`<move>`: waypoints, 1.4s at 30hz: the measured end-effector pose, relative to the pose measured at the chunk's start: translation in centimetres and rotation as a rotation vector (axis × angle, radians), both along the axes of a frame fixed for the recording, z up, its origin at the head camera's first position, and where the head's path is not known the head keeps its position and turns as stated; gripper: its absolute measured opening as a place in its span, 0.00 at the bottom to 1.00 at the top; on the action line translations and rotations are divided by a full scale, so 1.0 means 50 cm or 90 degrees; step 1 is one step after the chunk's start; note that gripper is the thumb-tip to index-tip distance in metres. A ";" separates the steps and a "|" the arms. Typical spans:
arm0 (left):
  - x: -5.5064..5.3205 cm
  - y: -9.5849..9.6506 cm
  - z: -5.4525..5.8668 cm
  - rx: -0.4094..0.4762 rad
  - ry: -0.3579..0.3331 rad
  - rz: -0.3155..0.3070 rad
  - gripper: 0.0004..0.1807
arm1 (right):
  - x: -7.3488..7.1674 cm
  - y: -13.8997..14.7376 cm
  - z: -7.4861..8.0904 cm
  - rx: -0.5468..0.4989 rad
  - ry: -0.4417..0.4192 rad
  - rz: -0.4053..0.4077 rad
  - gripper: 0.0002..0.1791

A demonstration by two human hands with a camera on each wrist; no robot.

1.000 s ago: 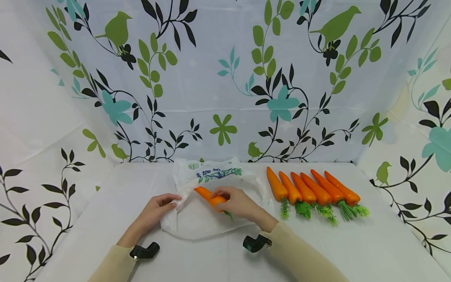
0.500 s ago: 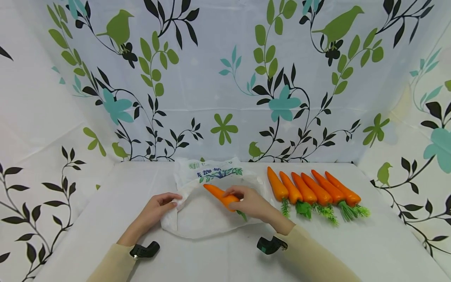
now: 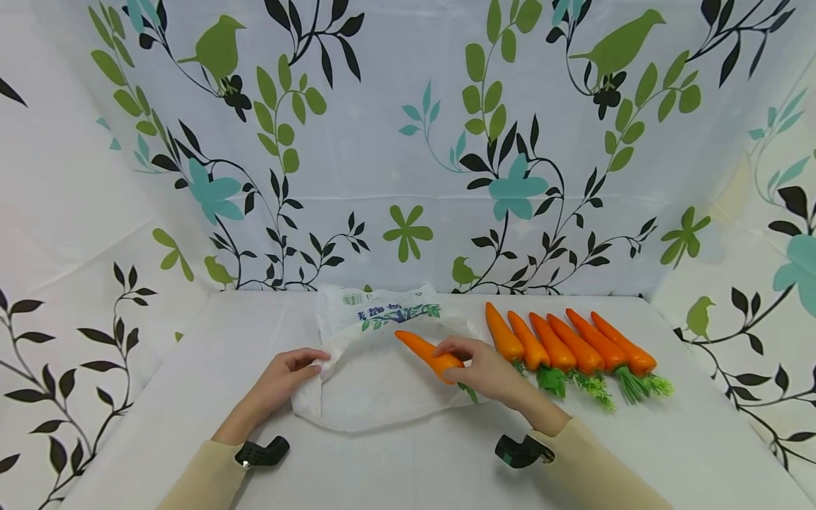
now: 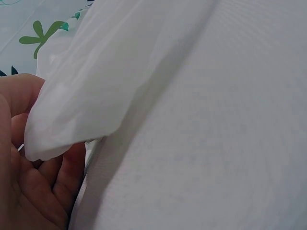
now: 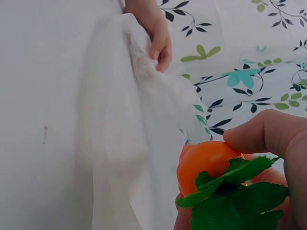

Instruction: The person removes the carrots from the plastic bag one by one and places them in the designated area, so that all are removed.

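A white plastic bag point(image 3: 376, 397) with a blue and green tree print lies in the middle of the table, its mouth facing the person. My left hand point(image 3: 290, 379) pinches the bag's left edge; in the left wrist view the thin plastic point(image 4: 86, 105) runs between thumb and fingers. Over the bag's right part, my right hand point(image 3: 474, 365) grips an orange carrot point(image 3: 421, 348) by its thick end, tip pointing up and left. Green leaves point(image 5: 235, 196) at the carrot's top fill the front of the right wrist view.
Several orange carrots point(image 3: 557, 341) with green tops lie in a row to the right of the bag. A white cloth covers the table point(image 3: 357, 474). Behind it hangs a curtain point(image 3: 357, 142) printed with leaves and birds.
My right hand has moved to the right with the carrot, from the middle of the bag toward its right side. The left hand stays in place on the bag's edge.
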State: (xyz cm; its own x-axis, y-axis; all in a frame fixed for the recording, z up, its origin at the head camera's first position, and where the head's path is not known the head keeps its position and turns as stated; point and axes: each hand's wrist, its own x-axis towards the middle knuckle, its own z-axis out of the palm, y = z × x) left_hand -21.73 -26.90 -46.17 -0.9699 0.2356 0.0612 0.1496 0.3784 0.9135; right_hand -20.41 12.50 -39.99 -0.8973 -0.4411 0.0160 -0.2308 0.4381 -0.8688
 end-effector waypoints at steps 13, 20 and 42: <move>0.001 0.000 0.000 0.004 0.003 0.000 0.13 | 0.016 0.048 0.021 0.031 0.005 -0.049 0.15; -0.001 -0.002 -0.003 -0.007 0.010 0.004 0.13 | 0.020 0.078 0.031 0.028 0.024 -0.062 0.15; -0.004 -0.004 -0.007 -0.020 -0.002 0.012 0.12 | 0.021 0.242 0.061 0.053 0.046 -0.151 0.18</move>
